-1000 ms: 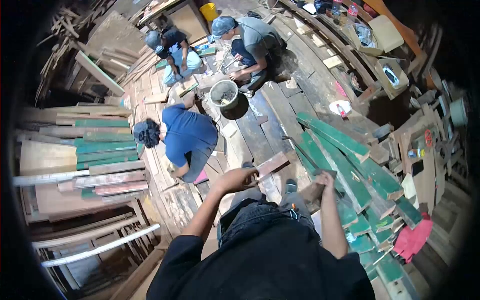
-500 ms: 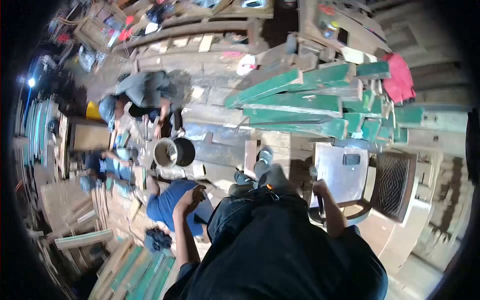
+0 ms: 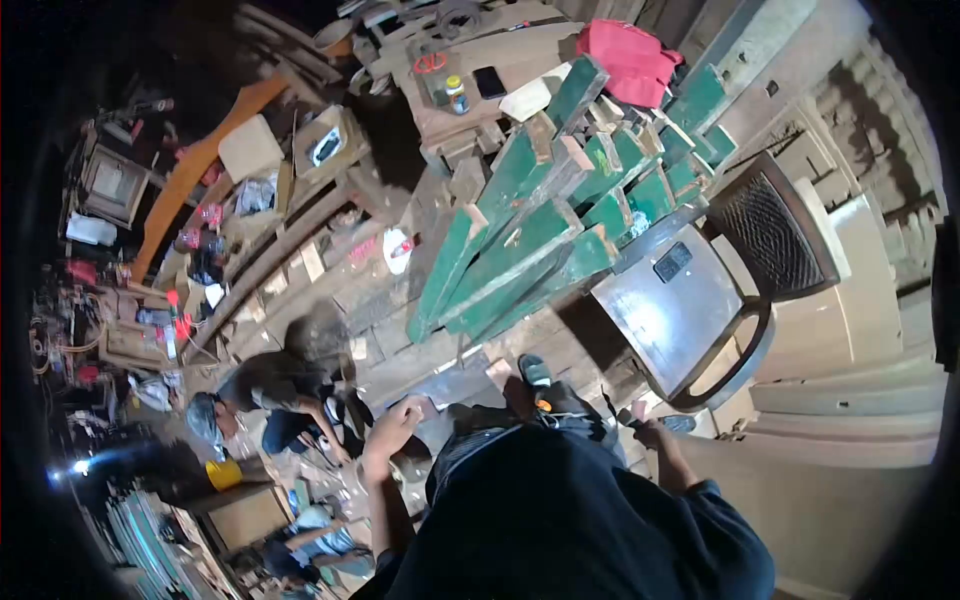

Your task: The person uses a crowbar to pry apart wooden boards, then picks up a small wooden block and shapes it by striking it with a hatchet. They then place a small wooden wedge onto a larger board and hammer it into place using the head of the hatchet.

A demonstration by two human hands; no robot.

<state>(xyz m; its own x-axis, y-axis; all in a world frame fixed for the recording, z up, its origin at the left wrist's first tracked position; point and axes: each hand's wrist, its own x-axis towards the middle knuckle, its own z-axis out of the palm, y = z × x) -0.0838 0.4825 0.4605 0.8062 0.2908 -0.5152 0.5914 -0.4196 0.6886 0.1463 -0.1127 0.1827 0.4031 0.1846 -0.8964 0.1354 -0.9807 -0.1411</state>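
Observation:
My left hand (image 3: 393,432) is raised at waist height, its fingers curled in, with nothing showing in them. My right hand (image 3: 652,434) is closed around a dark-handled tool (image 3: 627,419) whose kind I cannot tell. Just beyond that hand stands a metal-seated chair (image 3: 665,315) with a dark woven backrest (image 3: 762,228). On its seat lies a black phone-like device (image 3: 673,262). In front of my feet, green-painted timbers (image 3: 515,265) are piled on the wooden floor (image 3: 385,325).
A person in a cap (image 3: 270,395) bends down at left, with another person (image 3: 315,545) low behind. A workbench (image 3: 425,105) at the back holds a bottle (image 3: 456,95) and a phone (image 3: 489,83). A red cloth (image 3: 628,62) lies over the timber pile. Pale panels (image 3: 850,480) line the right.
My view has turned to the right, so the timbers and chair appear rotated and the bending person sits lower. The blue-shirted person beside my left arm has left the view. My right hand still grips the tool.

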